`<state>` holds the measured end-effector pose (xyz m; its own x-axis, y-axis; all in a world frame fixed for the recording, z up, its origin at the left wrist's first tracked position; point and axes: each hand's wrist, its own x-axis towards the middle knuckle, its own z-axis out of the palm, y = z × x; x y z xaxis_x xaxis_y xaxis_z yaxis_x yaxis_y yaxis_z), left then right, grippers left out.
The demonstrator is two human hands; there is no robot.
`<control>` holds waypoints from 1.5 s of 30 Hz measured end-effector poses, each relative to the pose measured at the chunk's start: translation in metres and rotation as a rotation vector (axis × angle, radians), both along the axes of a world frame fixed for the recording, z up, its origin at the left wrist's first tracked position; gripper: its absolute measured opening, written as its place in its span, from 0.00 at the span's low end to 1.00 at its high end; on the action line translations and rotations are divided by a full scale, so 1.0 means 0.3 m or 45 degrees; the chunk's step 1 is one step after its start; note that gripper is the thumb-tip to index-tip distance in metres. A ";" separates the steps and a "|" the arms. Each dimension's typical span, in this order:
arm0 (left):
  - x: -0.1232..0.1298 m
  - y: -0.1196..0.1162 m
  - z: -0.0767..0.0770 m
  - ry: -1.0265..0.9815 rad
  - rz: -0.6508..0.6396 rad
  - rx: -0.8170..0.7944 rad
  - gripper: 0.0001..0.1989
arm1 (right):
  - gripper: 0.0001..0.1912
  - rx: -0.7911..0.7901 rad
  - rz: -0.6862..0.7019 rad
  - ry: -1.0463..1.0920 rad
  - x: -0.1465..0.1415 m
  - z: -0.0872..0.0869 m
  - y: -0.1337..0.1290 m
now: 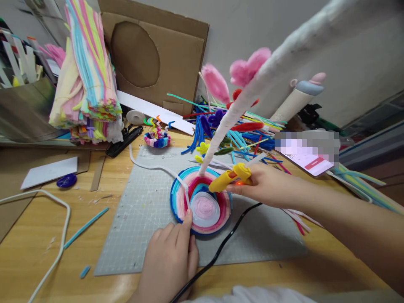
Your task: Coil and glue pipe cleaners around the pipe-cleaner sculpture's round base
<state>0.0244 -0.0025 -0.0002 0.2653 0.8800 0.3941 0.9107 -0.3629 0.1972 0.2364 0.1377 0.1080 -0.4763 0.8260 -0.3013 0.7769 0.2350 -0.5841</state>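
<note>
A round disc (pixel 226 212) covered in coiled rings of blue, pink and magenta lies on the grey cutting mat (pixel 126 235). My left hand (pixel 170 252) has its fingers curled, with the index fingertip pressing a white pipe cleaner (pixel 158 167) onto the disc. That pipe cleaner trails off to the upper left. My right hand (pixel 261 183) is closed around a yellow glue gun (pixel 229 177), a small red light glowing on it. Its nozzle points at the rings beside the pale centre. From the disc's far edge a thick white wrapped stem (pixel 230 115) rises toward the upper right.
Bundled pastel pipe cleaners (pixel 91 71) stand at the back left. Loose pipe cleaners (pixel 240 139) and fuzzy flowers lie behind the mat. A phone (pixel 304 155) rests at right. The gun's black cord (pixel 230 235) crosses the front; a white cable (pixel 67 219) lies at left.
</note>
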 end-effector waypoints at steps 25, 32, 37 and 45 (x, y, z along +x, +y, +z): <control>0.001 0.009 -0.001 0.027 0.009 0.024 0.19 | 0.18 -0.082 0.035 0.097 0.013 -0.007 -0.011; 0.001 0.003 0.006 0.015 0.011 0.008 0.19 | 0.22 -0.066 0.002 -0.080 0.044 -0.007 -0.031; -0.002 -0.002 0.003 0.008 0.002 -0.015 0.19 | 0.22 -0.052 -0.030 -0.126 0.066 -0.011 -0.049; -0.001 -0.001 0.002 -0.005 -0.002 -0.040 0.20 | 0.20 -0.097 -0.043 -0.104 0.097 -0.006 -0.092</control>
